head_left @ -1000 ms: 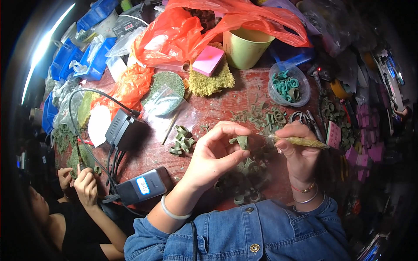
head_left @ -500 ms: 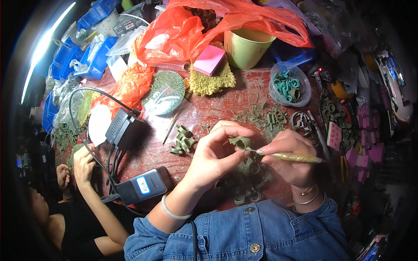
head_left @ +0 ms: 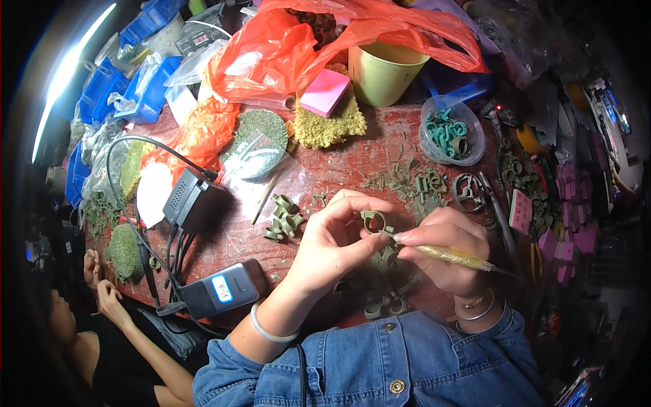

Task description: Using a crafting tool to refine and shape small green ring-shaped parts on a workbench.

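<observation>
My left hand (head_left: 339,241) pinches a small olive-green wax ring (head_left: 373,220) between thumb and fingers, its opening toward me. In my right hand (head_left: 451,237) is a thin carving tool with a yellowish wrapped handle (head_left: 451,255), gripped like a pen. Its tip meets the ring's edge or comes very close; my fingertips partly hide the contact. Below my hands lie several similar green rings (head_left: 390,304), partly covered by them. A smaller cluster of green rings (head_left: 285,220) rests left of my left hand.
Green scraps (head_left: 413,183) and a clear round tub (head_left: 451,157) with teal pieces lie beyond my right hand. At left stand a black cabled box (head_left: 193,197) and a grey power bank (head_left: 230,290). A co-worker's hands (head_left: 105,288) are at the left table edge.
The ring has turned in my left fingers, showing more of its opening. My right hand has tilted the tool's rear end downward. The co-worker's raised hand has drawn back from the table.
</observation>
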Tool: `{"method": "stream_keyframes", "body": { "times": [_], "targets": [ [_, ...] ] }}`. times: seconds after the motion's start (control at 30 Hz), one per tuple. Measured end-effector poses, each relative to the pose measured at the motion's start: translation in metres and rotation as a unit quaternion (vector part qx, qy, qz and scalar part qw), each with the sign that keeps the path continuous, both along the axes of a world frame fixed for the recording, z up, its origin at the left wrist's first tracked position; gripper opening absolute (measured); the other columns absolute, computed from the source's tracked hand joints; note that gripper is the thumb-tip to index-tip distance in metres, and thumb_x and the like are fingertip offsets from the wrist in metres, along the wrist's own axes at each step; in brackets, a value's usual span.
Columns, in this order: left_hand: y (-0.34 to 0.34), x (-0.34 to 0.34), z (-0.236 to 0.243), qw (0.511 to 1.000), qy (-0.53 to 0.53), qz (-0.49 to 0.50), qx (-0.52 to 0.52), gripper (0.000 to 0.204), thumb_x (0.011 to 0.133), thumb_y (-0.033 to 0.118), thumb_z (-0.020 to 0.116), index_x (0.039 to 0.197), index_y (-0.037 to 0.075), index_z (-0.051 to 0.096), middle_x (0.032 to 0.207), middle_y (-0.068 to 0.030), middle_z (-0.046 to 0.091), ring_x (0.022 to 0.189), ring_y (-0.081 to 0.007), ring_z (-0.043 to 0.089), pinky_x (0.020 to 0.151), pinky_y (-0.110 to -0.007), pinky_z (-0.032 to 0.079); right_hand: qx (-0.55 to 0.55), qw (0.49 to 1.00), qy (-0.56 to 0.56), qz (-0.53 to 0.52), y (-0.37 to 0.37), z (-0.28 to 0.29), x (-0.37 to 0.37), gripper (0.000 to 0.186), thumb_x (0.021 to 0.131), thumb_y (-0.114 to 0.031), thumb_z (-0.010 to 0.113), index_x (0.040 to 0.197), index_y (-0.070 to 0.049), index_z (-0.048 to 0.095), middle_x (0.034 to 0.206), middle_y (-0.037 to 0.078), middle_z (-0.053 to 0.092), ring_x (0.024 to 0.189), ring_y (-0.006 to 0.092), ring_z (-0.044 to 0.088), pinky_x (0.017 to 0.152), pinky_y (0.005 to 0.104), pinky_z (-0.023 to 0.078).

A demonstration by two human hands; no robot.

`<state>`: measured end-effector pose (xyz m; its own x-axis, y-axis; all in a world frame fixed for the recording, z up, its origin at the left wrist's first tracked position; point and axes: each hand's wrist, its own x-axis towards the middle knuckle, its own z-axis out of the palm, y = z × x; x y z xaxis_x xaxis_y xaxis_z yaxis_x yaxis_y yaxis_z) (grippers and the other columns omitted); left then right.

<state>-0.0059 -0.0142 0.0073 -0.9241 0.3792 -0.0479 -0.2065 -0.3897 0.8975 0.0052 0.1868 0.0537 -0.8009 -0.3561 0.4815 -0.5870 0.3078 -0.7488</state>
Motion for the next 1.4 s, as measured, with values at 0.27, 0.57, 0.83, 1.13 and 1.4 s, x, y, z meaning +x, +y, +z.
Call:
{"method": "stream_keyframes", "body": {
  "times": [0.27, 0.57, 0.83, 1.13, 1.4],
  "targets": [
    [-0.006, -0.001, 0.004, 0.907, 0.297, -0.095, -0.284, 0.033, 0.078, 0.011, 0.078, 0.109, 0.007, 0.07, 0.095, -0.0046, 0.057, 0.087, -0.0177, 0.056, 0.077, -0.03, 0.046, -0.101, 0.981, -0.062, -0.156, 0.002, -0.011, 0.0, 0.016, 0.084, -0.002, 0.076, 0.099, -0.002, 0.069, 0.088, 0.004, 0.066, 0.073, 0.0092, 0.056, 0.065, 0.022, 0.045],
    [-0.019, -0.015, 0.007, 0.728, 0.314, 0.355, -0.496, 0.026, 0.076, -0.001, 0.071, 0.099, 0.001, 0.059, 0.098, -0.0166, 0.054, 0.094, -0.0326, 0.053, 0.083, -0.041, 0.044, -0.093, 0.984, -0.066, -0.139, 0.001, -0.014, -0.002, 0.015, 0.085, -0.002, 0.075, 0.099, -0.001, 0.068, 0.088, 0.004, 0.066, 0.074, 0.0083, 0.057, 0.066, 0.0214, 0.045],
    [-0.019, -0.012, -0.002, 0.738, 0.309, 0.266, -0.538, 0.041, 0.068, -0.014, 0.052, 0.108, -0.004, 0.053, 0.109, -0.0234, 0.048, 0.102, -0.0394, 0.05, 0.09, -0.044, 0.044, -0.109, 0.981, -0.086, -0.135, 0.0, -0.017, 0.0, 0.015, 0.085, -0.003, 0.075, 0.098, -0.001, 0.068, 0.092, 0.005, 0.068, 0.08, 0.0102, 0.062, 0.071, 0.0231, 0.048],
    [-0.016, -0.011, 0.006, 0.733, 0.308, 0.283, -0.536, 0.037, 0.073, 0.001, 0.074, 0.103, -0.002, 0.052, 0.103, -0.0207, 0.048, 0.097, -0.0373, 0.051, 0.085, -0.044, 0.043, -0.054, 0.99, -0.094, -0.09, 0.002, -0.021, -0.006, 0.018, 0.084, 0.0, 0.073, 0.101, -0.002, 0.069, 0.098, 0.009, 0.07, 0.08, 0.014, 0.066, 0.073, 0.026, 0.051],
    [-0.019, -0.003, 0.006, 0.658, 0.283, 0.204, -0.667, 0.031, 0.073, 0.012, 0.076, 0.089, 0.001, 0.052, 0.094, -0.017, 0.048, 0.09, -0.035, 0.05, 0.082, -0.047, 0.038, 0.096, 0.989, -0.034, 0.11, -0.02, -0.025, -0.008, 0.037, 0.083, -0.004, 0.072, 0.119, -0.008, 0.063, 0.111, 0.012, 0.067, 0.113, 0.0298, 0.061, 0.093, 0.0395, 0.05]
  ]
}}
